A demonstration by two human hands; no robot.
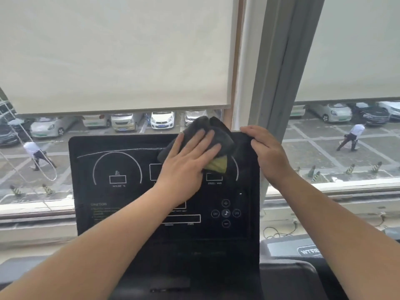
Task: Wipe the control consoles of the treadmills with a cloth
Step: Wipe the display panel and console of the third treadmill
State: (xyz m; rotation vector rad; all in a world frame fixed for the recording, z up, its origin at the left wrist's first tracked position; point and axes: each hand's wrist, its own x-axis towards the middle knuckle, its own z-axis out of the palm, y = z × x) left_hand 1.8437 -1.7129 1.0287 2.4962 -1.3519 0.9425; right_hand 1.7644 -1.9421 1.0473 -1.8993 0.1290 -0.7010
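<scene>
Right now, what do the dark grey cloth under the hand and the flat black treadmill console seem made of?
The dark grey cloth looks like soft, matte fabric, perhaps microfibre: it bunches in thick folds. The flat black treadmill console looks like smooth, glossy plastic or glass; faint reflections show over its white printed markings.

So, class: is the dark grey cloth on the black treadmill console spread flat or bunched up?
Bunched up: the dark grey cloth humps in thick folds under the flat left hand, its yellow-green side peeking out.
</scene>
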